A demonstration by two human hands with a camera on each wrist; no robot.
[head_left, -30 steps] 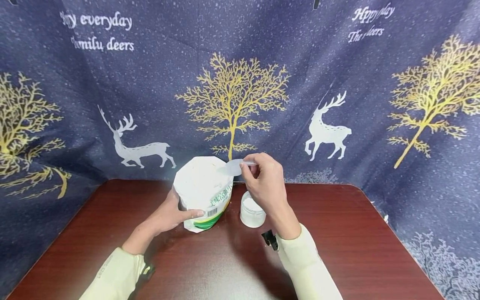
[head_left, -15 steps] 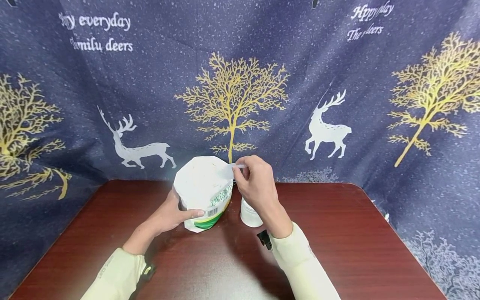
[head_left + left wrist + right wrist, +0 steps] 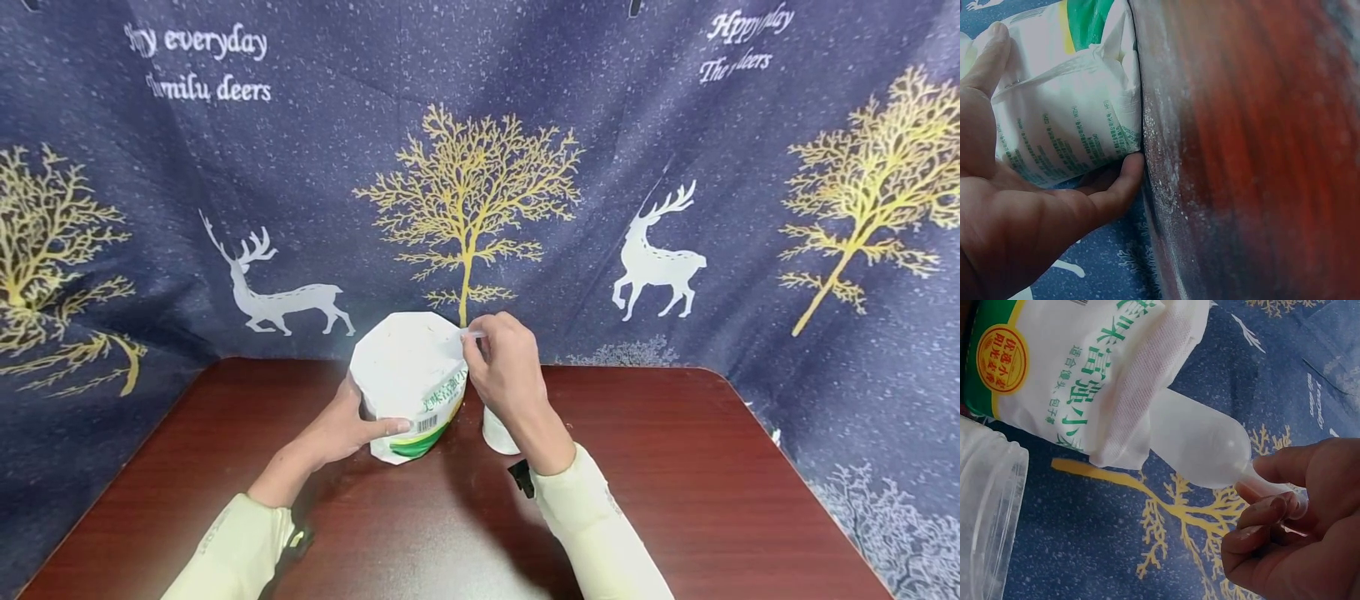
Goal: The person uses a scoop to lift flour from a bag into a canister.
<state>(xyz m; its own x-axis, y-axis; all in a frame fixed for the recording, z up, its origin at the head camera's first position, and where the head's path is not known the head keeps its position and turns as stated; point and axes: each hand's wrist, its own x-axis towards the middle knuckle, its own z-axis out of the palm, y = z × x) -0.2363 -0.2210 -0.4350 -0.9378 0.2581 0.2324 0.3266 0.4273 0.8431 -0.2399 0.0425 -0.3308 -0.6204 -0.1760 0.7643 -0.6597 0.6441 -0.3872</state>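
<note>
A white and green bag of flour point(image 3: 405, 358) stands on the table with its mouth open at the top. My left hand point(image 3: 341, 427) grips its left side, the thumb across the front near the barcode; in the left wrist view a fingertip point(image 3: 1132, 165) sits at the bag's bottom edge. Between thumb and fingers, my right hand point(image 3: 510, 371) pinches the short handle of a translucent plastic scoop point(image 3: 1204, 437). The scoop's front end is hidden inside the bag's mouth. Below the right hand is a clear jar point(image 3: 497, 433) with white contents, partly covered by that hand.
The dark red wooden table point(image 3: 660, 483) has a little white powder point(image 3: 1163, 162) scattered by the bag's base. A blue cloth point(image 3: 300, 167) printed with deer and trees hangs right behind the table's far edge. The jar's threaded rim point(image 3: 1010, 506) is close beside the bag.
My right hand has moved left and slightly down, taking the scoop from above the bag's right rim into its mouth. The left hand and the bag have stayed still.
</note>
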